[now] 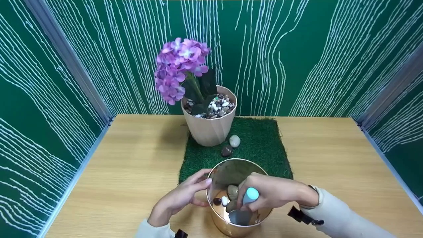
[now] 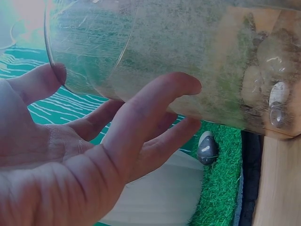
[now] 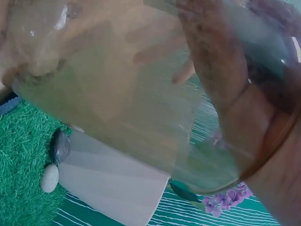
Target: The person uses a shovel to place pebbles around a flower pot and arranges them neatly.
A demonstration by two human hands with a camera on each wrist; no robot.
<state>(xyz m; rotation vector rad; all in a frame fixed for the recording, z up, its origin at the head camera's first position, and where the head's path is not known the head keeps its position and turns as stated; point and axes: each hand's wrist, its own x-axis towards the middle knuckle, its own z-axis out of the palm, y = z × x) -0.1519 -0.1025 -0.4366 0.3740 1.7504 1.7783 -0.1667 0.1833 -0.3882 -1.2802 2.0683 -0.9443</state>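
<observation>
A clear, amber-tinted glass jar (image 1: 228, 227) stands on the table at the front edge of the grass mat. Inside are several stones, among them a beige stone (image 1: 232, 191), a white pebble (image 1: 225, 201) and a dark pebble (image 1: 216, 201). My left hand (image 1: 183, 195) holds the jar's left side, its fingers bent along the glass (image 2: 221, 70). Down inside the jar, my right hand (image 1: 272, 191) grips a small shovel by its teal handle (image 1: 251, 194). The grey blade sits low, near the stones; glass and reflections blur it in the right wrist view.
Behind the jar, a beige flowerpot (image 1: 209, 130) with purple flowers (image 1: 180, 67) and small gravel stands on the green grass mat (image 1: 259, 145). A pale stone (image 1: 235, 141) and a dark stone (image 1: 226, 151) lie before it. Green, white-lined panels (image 1: 264, 59) enclose the wooden table (image 1: 132, 158).
</observation>
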